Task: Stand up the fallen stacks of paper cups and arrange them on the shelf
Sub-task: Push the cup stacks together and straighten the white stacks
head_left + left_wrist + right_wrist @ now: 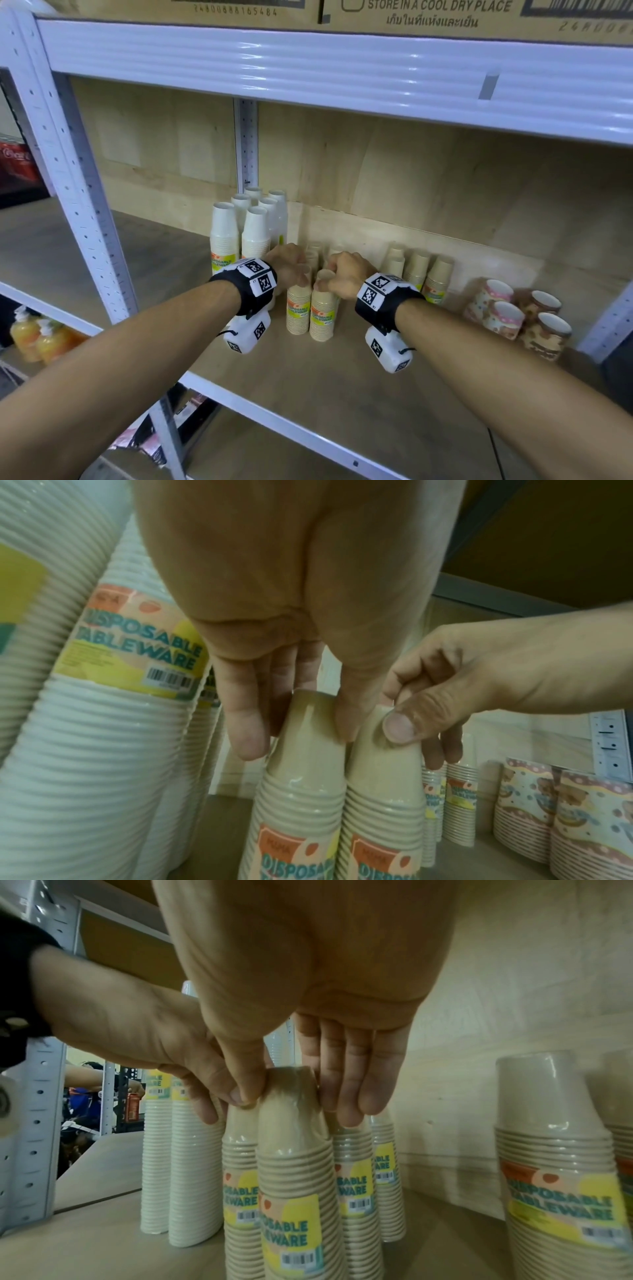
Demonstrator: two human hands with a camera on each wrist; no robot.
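Note:
Two tan paper cup stacks in labelled wrap stand upright side by side on the wooden shelf (342, 394). My left hand (291, 270) grips the top of the left tan stack (298, 310) between thumb and fingers (250, 739). My right hand (337, 279) pinches the top of the right tan stack (322, 317). In the right wrist view the right hand (291, 1096) holds its stack (291, 1164) with the thumb on one side and the fingers (349, 1096) on the other. The left hand's stack (240, 1150) stands against it.
Tall white cup stacks (239, 233) stand at the back left, close to my left wrist. More tan stacks stand behind (317, 253) and to the right (418, 270). Patterned cup stacks (513, 315) sit at the far right. A steel upright (68, 178) frames the left side.

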